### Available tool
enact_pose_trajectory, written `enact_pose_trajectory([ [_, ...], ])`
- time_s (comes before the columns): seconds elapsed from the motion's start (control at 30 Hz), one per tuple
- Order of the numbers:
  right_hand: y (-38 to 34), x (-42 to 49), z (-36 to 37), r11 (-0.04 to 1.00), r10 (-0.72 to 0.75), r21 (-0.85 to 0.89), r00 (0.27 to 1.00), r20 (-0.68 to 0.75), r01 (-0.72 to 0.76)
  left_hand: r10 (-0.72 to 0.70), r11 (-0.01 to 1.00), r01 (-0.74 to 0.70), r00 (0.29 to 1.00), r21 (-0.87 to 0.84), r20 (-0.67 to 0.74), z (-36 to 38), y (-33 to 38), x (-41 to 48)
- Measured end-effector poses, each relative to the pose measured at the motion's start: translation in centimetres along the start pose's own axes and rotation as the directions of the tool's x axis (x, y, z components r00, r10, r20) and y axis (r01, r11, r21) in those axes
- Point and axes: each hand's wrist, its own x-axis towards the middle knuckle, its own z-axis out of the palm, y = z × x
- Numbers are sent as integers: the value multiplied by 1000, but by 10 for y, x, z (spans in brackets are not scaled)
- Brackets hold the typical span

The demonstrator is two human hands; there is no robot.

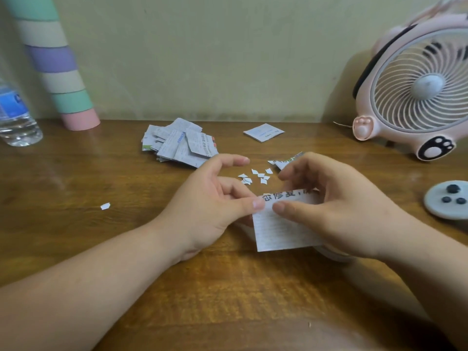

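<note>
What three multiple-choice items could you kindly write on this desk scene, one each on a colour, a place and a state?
1. The fan housing is mainly: A. pink; B. blue; C. green.
2. The water bottle stands on the table: A. at the far left; B. at the far right; C. at the near middle.
3. The printed sheet is: A. lying untouched; B. crumpled into a ball; C. pinched by the left hand and the right hand.

Answers: 1 A, its body shows pale pink; 2 A, it sits at the left edge beside the striped tube; 3 C, both thumbs press on its upper part.
</note>
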Motion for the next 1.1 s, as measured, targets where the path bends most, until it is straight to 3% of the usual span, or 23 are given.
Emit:
enact_pose_trajectory([
  [0.13,-2,2,-3,1000,23,-22,999,48,-22,18,999,-18,1000,32,13,3,1,-2],
  [0.37,-4,2,-7,973,151,151,974,170,-177,43,999,-43,999,1,-1,5,1,-5],
  [0.67,5,5,-12,967,107,187,945,308,-171,16,1000,-15,998,-10,59,8,0,-7],
  [0.77,8,9,-11,890,101,387,931,350,-242,72,997,-72,995,-3,75,7,0,-8],
  [0.87,12,12,-12,704,130,577,873,469,-415,112,994,-109,984,-31,141,5,-3,-9],
  [0.93,14,13,-12,649,125,587,829,545,-484,113,992,-102,977,-69,181,3,-5,-10],
  [1.1,16,14,-12,640,143,549,785,603,-538,177,984,-175,957,-29,232,4,-5,-12],
])
